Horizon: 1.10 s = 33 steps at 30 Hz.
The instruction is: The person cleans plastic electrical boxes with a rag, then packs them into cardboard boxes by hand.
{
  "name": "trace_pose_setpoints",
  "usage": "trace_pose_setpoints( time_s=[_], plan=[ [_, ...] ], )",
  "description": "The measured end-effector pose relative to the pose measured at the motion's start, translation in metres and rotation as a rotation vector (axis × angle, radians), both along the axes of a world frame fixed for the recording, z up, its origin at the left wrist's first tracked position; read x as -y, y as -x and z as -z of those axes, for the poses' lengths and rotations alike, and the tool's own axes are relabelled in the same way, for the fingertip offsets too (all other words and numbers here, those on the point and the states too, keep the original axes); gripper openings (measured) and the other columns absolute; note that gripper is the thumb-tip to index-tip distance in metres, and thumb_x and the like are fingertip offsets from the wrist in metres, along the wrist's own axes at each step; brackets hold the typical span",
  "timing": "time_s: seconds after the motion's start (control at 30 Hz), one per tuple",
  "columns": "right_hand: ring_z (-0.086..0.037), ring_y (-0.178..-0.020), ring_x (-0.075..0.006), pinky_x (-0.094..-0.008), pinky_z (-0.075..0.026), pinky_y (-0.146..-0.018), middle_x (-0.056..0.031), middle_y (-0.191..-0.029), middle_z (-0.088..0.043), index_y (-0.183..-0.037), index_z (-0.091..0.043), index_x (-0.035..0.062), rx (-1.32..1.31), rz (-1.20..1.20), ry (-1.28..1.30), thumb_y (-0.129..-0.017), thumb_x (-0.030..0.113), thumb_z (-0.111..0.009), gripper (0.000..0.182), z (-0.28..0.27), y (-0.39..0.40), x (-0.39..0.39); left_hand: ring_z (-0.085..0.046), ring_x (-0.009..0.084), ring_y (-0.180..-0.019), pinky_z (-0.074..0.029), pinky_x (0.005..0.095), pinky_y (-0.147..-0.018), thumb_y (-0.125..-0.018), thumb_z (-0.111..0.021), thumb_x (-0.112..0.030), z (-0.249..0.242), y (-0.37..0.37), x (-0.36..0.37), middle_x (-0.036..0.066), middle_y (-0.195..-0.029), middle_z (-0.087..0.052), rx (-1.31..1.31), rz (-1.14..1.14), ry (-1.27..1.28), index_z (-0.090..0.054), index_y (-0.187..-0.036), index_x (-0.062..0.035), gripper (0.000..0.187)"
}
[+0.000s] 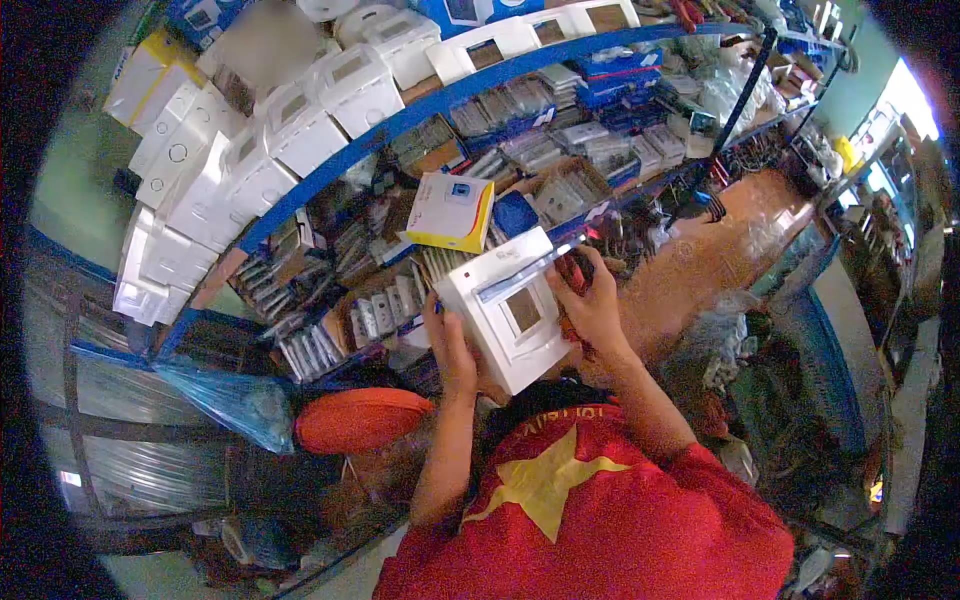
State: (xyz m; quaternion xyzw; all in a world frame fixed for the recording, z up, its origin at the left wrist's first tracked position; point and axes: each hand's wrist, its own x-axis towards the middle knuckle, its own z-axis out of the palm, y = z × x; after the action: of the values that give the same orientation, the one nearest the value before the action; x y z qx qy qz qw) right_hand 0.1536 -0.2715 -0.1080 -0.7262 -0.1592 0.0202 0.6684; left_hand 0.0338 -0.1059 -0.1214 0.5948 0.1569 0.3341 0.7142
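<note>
A white box-shaped housing point(483, 345) with a square window in its front is held up before my red shirt, tilted. My left hand point(452, 350) grips its left side. On the upper right, my right hand point(590, 305) has its thumb and fingers closed near the housing's edge, by a clear glossy strip point(530, 275) lying across the top of the front face. Whether the fingers pinch the strip or the housing is hard to make out. Just behind the housing, a yellow and white carton point(450, 212) rests on the packed shelf.
A blue-edged upper shelf point(360, 145) carries a row of white housings point(305, 130). Below it are many small packaged parts point(380, 312) in cartons. An orange-red round object point(362, 420) and a blue plastic bag point(235, 400) are at the lower left. A dark post point(738, 95) stands right.
</note>
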Motion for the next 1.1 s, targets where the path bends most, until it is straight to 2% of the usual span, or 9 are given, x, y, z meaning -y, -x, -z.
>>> trace_pose_setpoints(
  time_s=[0.17, 0.3, 0.47, 0.6, 0.7, 0.8, 0.93, 1.07, 1.1],
  plan=[
    [-0.062, -0.102, -0.0364, -0.0378, -0.048, -0.088, -0.0234, -0.109, -0.062, -0.117, -0.054, 0.0028, -0.111, 0.033, 0.34, -0.082, 0.019, -0.069, 0.041, -0.038, 0.01, 0.009, -0.033, 0.027, -0.13, -0.026, 0.0392, -0.109, -0.071, -0.077, -0.033, -0.026, 0.003, 0.021, 0.016, -0.144, -0.028, -0.053, 0.059, -0.202, -0.013, -0.147, 0.0023, 0.105],
    [-0.05, -0.117, -0.0424, -0.045, -0.043, -0.097, -0.0225, -0.129, -0.052, -0.123, -0.056, 0.0086, 0.497, 0.106, 0.124, -0.083, 0.014, -0.064, 0.041, -0.024, 0.04, -0.008, -0.033, 0.0283, -0.131, -0.025, 0.04, -0.109, -0.071, -0.074, -0.03, -0.041, -0.004, 0.021, 0.018, -0.144, -0.03, 0.007, -0.097, -0.304, -0.014, -0.147, 0.0027, 0.102],
    [-0.057, -0.111, -0.0369, -0.0414, -0.046, -0.096, -0.0163, -0.123, -0.058, -0.111, -0.065, 0.0101, 0.858, -0.288, 0.334, -0.074, 0.011, -0.07, 0.038, -0.027, 0.049, 0.021, -0.032, 0.0295, -0.132, -0.024, 0.04, -0.11, -0.071, -0.074, -0.03, -0.041, -0.007, 0.01, 0.02, -0.144, -0.03, -0.001, -0.15, -0.348, -0.015, -0.146, 0.003, 0.1],
    [-0.06, -0.107, -0.0336, -0.0389, -0.049, -0.092, -0.0155, -0.12, -0.06, -0.111, -0.064, 0.0063, 0.791, -0.095, 0.165, -0.074, 0.012, -0.07, 0.039, -0.032, 0.039, 0.005, -0.029, 0.0298, -0.133, -0.022, 0.04, -0.111, -0.071, -0.073, -0.028, -0.049, -0.012, 0.017, 0.019, -0.146, -0.026, 0.026, -0.127, -0.387, -0.012, -0.147, 0.0018, 0.102],
    [-0.058, -0.109, -0.0354, -0.0402, -0.049, -0.091, -0.0171, -0.12, -0.059, -0.113, -0.061, 0.0052, 0.323, -0.04, 0.015, -0.073, 0.004, -0.067, 0.041, -0.038, 0.038, -0.012, -0.027, 0.0292, -0.135, -0.022, 0.04, -0.111, -0.075, -0.071, -0.029, -0.048, -0.019, 0.023, 0.018, -0.147, -0.024, 0.05, -0.12, -0.369, -0.011, -0.147, 0.0015, 0.099],
    [-0.061, -0.098, -0.032, -0.0391, -0.052, -0.084, -0.0147, -0.114, -0.061, -0.113, -0.061, 0.0106, 0.752, -0.215, 0.226, -0.068, 0.014, -0.072, 0.047, -0.057, 0.046, -0.009, -0.029, 0.0286, -0.134, -0.023, 0.0407, -0.111, -0.079, -0.068, -0.035, -0.038, -0.022, 0.015, 0.016, -0.146, -0.027, 0.089, -0.1, -0.17, -0.014, -0.147, 0.0015, 0.094],
    [-0.065, -0.08, -0.0287, -0.037, -0.054, -0.071, -0.0116, -0.102, -0.066, -0.105, -0.063, 0.0088, 0.734, -0.371, 0.329, -0.068, 0.02, -0.075, 0.041, -0.077, 0.038, 0.009, -0.034, 0.0282, -0.131, -0.026, 0.0412, -0.109, -0.077, -0.069, -0.041, -0.029, -0.021, 0.01, 0.017, -0.144, -0.032, 0.146, 0.005, -0.17, -0.018, -0.146, 0.0015, 0.096],
    [-0.063, -0.062, -0.0213, -0.0317, -0.051, -0.061, -0.0118, -0.069, -0.064, -0.086, -0.065, 0.0023, 0.417, -0.39, 0.123, -0.071, 0.025, -0.074, 0.028, -0.069, 0.015, 0.033, -0.036, 0.0281, -0.131, -0.027, 0.041, -0.109, -0.072, -0.07, -0.046, -0.03, -0.016, 0.029, 0.017, -0.141, -0.035, 0.072, -0.006, -0.239, -0.022, -0.145, 0.0025, 0.1],
    [-0.061, -0.067, -0.0152, -0.0305, -0.05, -0.062, -0.0092, -0.077, -0.066, -0.099, -0.063, 0.0026, -0.059, -0.47, 0.166, -0.077, 0.029, -0.07, 0.035, -0.078, 0.019, 0.049, -0.036, 0.0281, -0.13, -0.027, 0.0411, -0.109, -0.073, -0.07, -0.046, -0.027, -0.016, 0.029, 0.017, -0.141, -0.036, 0.095, -0.001, -0.204, -0.022, -0.145, 0.0025, 0.099]
  ],
)
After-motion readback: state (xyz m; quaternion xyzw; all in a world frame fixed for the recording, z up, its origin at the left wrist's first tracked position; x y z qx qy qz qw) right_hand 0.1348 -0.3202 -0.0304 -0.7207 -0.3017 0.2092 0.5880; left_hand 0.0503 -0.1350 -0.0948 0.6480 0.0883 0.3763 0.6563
